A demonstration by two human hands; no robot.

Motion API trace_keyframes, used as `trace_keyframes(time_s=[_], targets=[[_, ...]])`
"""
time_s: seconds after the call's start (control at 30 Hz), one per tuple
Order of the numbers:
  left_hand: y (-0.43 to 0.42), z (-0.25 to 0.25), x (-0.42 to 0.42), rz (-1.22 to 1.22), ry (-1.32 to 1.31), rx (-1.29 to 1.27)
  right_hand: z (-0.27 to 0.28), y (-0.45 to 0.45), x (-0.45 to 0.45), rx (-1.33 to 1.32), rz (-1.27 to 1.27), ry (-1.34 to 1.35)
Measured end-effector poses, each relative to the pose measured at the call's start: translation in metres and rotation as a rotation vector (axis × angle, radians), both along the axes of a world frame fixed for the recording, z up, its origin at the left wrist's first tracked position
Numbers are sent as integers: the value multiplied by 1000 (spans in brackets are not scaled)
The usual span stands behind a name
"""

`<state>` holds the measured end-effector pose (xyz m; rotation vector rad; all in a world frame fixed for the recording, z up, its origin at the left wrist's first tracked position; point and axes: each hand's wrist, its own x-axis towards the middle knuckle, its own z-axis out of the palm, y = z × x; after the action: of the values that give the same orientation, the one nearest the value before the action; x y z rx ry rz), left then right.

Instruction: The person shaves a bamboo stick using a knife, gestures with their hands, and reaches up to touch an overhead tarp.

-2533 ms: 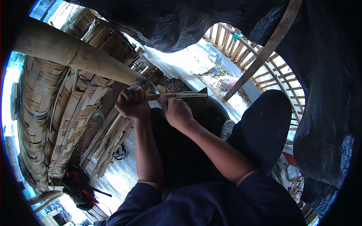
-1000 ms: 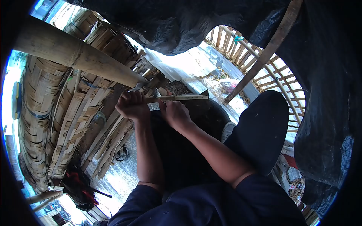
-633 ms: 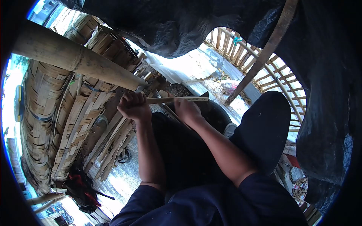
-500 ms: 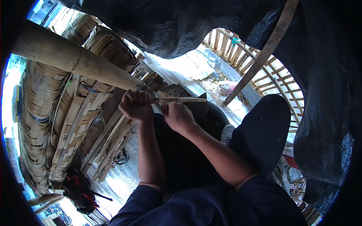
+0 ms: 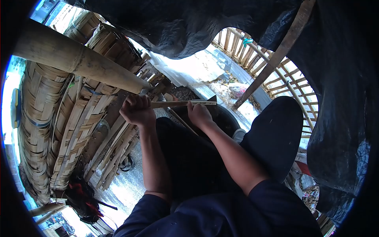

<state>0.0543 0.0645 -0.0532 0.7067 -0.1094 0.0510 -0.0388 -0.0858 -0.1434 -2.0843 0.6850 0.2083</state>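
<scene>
My left hand (image 5: 138,110) is a fist around the left end of a pale, narrow strip (image 5: 173,104) that looks like bamboo. The strip lies roughly level and points right, its far end beside a dark pointed piece. My right hand (image 5: 199,114) is closed at the strip's right part, thumb and fingers pressed on it. A thin stick-like piece (image 5: 182,121) slants below the strip between my hands. Its upper end is near a small metallic blade-like shape, too small to make out. Below the strip is a dark round tub (image 5: 227,118).
A thick bamboo pole (image 5: 79,59) crosses the upper left above woven bamboo rolls (image 5: 39,134). Split strips (image 5: 114,158) lie left of my arms. Black plastic sheeting (image 5: 339,118) hangs above and right, with a slanting wooden slat (image 5: 276,57). A bamboo lattice (image 5: 294,83) stands behind.
My right hand has moved right along the strip, away from my left hand, after being close to it half a second ago. The thin slanting piece shows again. My left hand keeps its grip.
</scene>
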Motion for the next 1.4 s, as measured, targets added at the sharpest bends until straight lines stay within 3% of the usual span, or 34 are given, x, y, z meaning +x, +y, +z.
trace_keyframes(time_s=[0.1, 0.17, 0.27, 0.37, 0.4, 0.5, 0.57, 0.63, 0.67, 0.8, 0.9, 0.97, 1.03, 1.07, 1.17, 1.2, 1.27, 1.4], targets=[[3, -3, 3, -40, -91, 30, 62, 14, 4, 159, 209, -60], [-2, -1, 0, -90, -124, -6, 57, 22, 5, 93, 227, -102], [0, -2, 2, -44, -30, -31, 26, -5, 2, 58, 91, 123], [6, -6, 2, -68, -95, -2, -2, -6, 0, 2, 15, 42], [5, -3, 3, -74, -102, 0, 29, -1, 5, 105, 122, 5], [0, 0, -1, -214, -192, -52, 67, 22, 5, 89, 216, -90], [1, -1, 1, -180, -163, -2, 41, 9, 4, 117, 190, -53], [8, -6, 1, -203, -173, -14, -8, -9, 3, 9, -8, 48], [10, -6, 2, -230, -187, -26, -13, -13, 5, 109, -44, 64], [4, -1, 0, -354, -234, -85, 89, 17, 7, 172, 215, -157], [-2, 2, -6, -360, -276, -91, 78, 12, 6, 93, 154, -68], [2, 0, -1, -404, -336, -97, 32, -2, 6, 45, 111, 35], [4, 1, -3, -396, -319, -89, 36, -7, 8, 40, 24, 63], [6, 0, -2, -383, -293, -81, 37, -4, 8, -4, 374, 11], [-1, 2, -4, -408, -305, -83, 97, 28, -1, 149, 170, -107], [-1, 0, -5, -400, -299, -86, 84, 29, -1, 159, 114, -190], [1, -2, -1, -246, -270, -60, 54, 23, -1, 113, 56, -109], [10, -6, 2, -253, -197, -108, 58, 23, 0, 127, 35, -77]])
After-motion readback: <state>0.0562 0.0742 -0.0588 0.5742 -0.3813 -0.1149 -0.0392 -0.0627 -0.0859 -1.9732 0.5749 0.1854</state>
